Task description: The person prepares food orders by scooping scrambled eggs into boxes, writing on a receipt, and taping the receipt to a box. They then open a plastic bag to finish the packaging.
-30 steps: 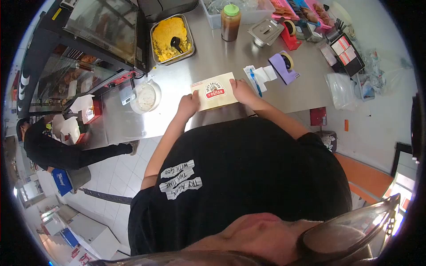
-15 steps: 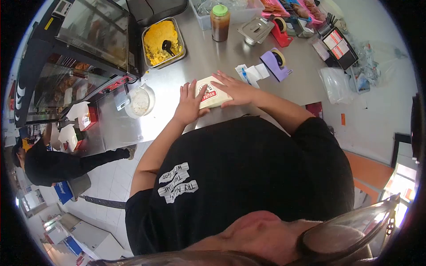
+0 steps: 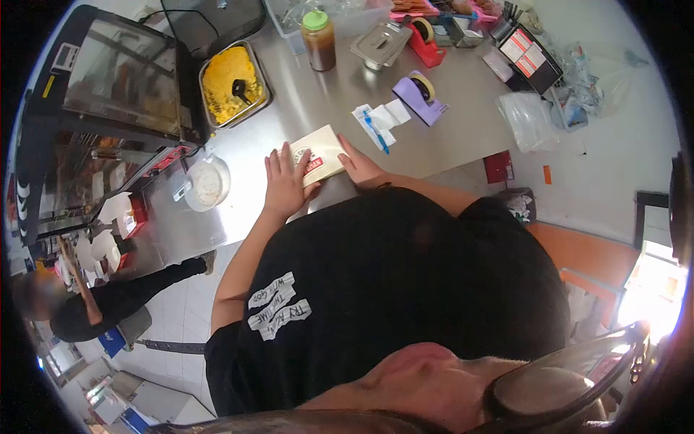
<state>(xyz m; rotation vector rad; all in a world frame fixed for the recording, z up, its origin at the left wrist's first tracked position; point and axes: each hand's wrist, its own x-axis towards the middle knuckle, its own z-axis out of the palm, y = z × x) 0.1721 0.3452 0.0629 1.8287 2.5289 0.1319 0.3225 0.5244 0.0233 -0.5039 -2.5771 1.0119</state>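
A cream cardboard food box (image 3: 327, 146) with a red printed logo is between my two hands at the counter's near edge. My left hand (image 3: 285, 182) grips its left side, fingers spread over the side and top, thumb at the near edge. At the opposite side, my right hand (image 3: 361, 166) holds the right edge, its thumb and fingers against the box. Beyond it lie a slip of white paper (image 3: 394, 113) and a blue pen (image 3: 377, 134). A white bowl (image 3: 219, 173) with pale powder stands to the left of my left hand.
A metal tray (image 3: 266, 94) of yellow food, a green-lidded sauce bottle (image 3: 320, 45), a lidded steel pan (image 3: 379, 45), and purple (image 3: 419, 101) and red (image 3: 426, 49) tape dispensers sit farther back. At left stand a glass display cabinet (image 3: 126, 79) and another person (image 3: 108, 304).
My right hand has drawn back from the box's top to its right edge, uncovering more of the lid. The view has shifted, and the person at left has moved an arm.
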